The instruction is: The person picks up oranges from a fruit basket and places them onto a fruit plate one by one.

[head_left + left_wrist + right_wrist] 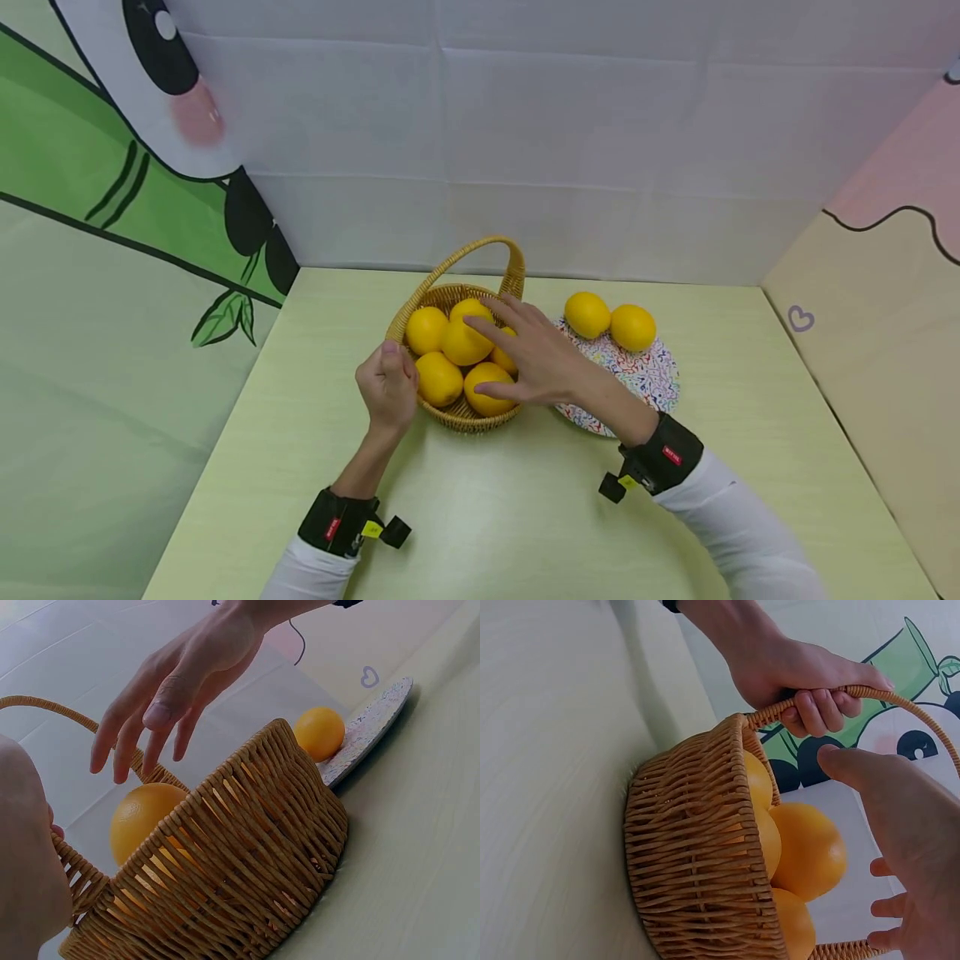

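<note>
My left hand (387,387) grips the handle of a wicker basket (468,423) low on its left side, fingers wrapped round it, as the right wrist view shows. Several yellow-orange fruits, which look like oranges or lemons, fill the basket; one fruit (808,851) sits on top of the others. Over the basket's right side hovers my right hand (536,354), fingers spread and nothing held. In the left wrist view the right hand (191,679) hangs above the top fruit (142,817), its fingertips apart from it.
To the basket's right is a round plate (652,379) with a speckled multicoloured pattern. Two more of the yellow fruits (587,315) sit at its far edge. The pale table (480,517) meets a printed cloth backdrop (570,225) behind.
</note>
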Tool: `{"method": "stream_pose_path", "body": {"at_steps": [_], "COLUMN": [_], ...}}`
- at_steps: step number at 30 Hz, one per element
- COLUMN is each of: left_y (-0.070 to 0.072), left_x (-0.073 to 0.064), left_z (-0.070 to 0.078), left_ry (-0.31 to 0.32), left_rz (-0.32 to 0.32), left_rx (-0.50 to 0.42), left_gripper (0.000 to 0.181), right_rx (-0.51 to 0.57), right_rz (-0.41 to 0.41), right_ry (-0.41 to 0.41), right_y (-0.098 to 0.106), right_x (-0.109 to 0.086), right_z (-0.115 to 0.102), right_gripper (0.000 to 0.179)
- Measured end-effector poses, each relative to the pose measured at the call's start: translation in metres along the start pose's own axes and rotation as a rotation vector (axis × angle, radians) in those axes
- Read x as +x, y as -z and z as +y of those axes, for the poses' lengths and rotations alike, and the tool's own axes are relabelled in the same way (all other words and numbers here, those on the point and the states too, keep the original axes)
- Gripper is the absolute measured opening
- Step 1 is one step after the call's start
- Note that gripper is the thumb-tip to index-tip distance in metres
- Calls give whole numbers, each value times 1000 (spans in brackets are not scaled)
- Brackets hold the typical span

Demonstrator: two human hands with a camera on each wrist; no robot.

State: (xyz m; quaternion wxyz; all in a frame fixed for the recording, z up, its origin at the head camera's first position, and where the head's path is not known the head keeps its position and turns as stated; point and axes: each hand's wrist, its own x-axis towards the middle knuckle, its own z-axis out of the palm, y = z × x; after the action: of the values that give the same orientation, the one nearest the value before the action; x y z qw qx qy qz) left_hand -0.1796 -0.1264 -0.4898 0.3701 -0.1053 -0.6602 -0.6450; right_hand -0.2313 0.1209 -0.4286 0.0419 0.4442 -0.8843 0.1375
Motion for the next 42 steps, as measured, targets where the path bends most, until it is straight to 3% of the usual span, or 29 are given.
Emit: {"method": "stream_pose_path", "body": {"at_steps": [7,18,27,36,42], "left_y": [0,-1,-1,-1,-1], "left_x": [0,0,0,-3,-2], "left_z": [0,1,1,-17,-18], "left_ry": [7,13,11,17,17], "left_rz": [-7,-9,-13,-9,-9], "left_rx": [0,8,7,-8,-18], "left_gripper": [66,63,63,64,61], "right_rx": [-1,-56,-28,-27,-53], "right_rz": [-10,-62,-111,-140,-124], "right_ry": [37,26,-6,-33,-13], "right_y": [-4,-11,-13,-27,-28], "right_x": [14,31,37,43,44], "right_z": [-6,-8,-5,4,5], "right_gripper": [95,93,91,88,81]}}
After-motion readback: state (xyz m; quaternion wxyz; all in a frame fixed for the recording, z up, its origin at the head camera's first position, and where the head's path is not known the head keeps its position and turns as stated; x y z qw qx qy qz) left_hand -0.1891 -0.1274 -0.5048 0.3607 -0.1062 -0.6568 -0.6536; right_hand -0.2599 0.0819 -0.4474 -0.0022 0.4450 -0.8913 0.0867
